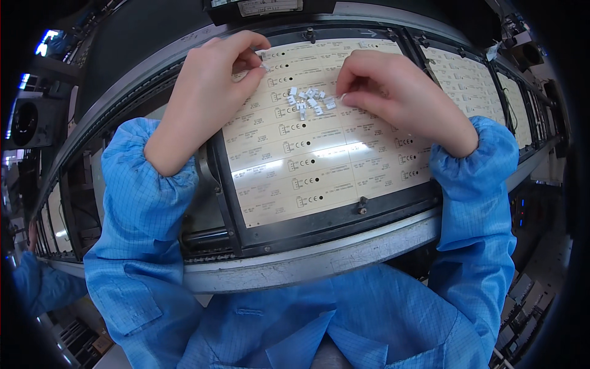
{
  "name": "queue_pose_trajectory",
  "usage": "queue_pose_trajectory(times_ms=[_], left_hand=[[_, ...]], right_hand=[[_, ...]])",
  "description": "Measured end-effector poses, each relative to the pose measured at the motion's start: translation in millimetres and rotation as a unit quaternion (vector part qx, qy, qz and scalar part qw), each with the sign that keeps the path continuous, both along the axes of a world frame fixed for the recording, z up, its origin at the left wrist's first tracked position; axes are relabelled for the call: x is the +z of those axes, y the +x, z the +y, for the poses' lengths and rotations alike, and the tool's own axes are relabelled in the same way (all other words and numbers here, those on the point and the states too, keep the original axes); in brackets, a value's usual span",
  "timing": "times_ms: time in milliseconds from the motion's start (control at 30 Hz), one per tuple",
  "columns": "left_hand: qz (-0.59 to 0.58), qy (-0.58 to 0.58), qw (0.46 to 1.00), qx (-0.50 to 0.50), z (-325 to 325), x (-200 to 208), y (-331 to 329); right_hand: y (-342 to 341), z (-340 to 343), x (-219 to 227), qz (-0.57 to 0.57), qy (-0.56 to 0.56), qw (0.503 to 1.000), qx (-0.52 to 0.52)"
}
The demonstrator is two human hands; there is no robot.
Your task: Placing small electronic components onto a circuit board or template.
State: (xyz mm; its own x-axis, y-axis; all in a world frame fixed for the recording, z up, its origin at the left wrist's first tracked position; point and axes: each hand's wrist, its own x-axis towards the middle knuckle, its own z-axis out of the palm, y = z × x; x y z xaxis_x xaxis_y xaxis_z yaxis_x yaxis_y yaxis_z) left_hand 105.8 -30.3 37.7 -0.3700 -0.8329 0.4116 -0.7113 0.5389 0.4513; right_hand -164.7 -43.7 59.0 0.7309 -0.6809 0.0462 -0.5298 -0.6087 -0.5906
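Note:
A pale printed circuit board panel [332, 178] lies in a black frame in front of me, marked with repeated rows of small outlines and black dots. On its upper middle sits a loose pile of small white plastic connectors [310, 101]. At the panel's upper left edge, my left hand [215, 77] has its thumb and fingers curled round a small white connector [264, 66]; its grip is partly hidden. My right hand [390, 86] is closed in a pinch just right of the pile, with a bit of a white connector at its fingertips.
The black frame [362, 215] has small clamp knobs and rests on a conveyor with a worn metal rail [307, 270]. More panels [464, 80] stand in line to the right. A dark box [270, 7] is beyond the far rail. Another person's blue sleeve [46, 283] shows at far left.

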Motion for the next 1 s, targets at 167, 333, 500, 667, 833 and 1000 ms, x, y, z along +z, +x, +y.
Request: queue_pose_trajectory(times_ms=[167,333,500,667,833,1000], left_hand=[[-0.019,0.019,1.000,-0.002,1.6,2.1,3.4],[-0.027,-0.018,0.999,-0.019,-2.6,-4.4,8.0],[-0.053,-0.051,0.997,-0.023,-2.5,-4.4,7.2],[-0.054,-0.077,0.995,-0.041,-4.0,-5.7,7.0],[-0.073,-0.073,0.994,-0.034,-1.8,-7.8,2.8],[-0.157,-0.157,0.974,-0.030,4.4,1.9,-2.5]], right_hand=[[-7.2,-8.8,1.7,-0.073,0.041,0.996,-0.039],[-12.9,-15.6,6.9,-0.058,-0.002,0.998,-0.025],[-21.4,-20.3,6.8,-0.057,0.018,0.996,-0.059],[-23.0,-23.9,-0.3,-0.091,-0.002,0.993,-0.069],[-31.2,-30.6,-0.6,-0.075,0.042,0.995,-0.042],[-32.6,-28.2,2.9,-0.043,-0.016,0.997,-0.058]])
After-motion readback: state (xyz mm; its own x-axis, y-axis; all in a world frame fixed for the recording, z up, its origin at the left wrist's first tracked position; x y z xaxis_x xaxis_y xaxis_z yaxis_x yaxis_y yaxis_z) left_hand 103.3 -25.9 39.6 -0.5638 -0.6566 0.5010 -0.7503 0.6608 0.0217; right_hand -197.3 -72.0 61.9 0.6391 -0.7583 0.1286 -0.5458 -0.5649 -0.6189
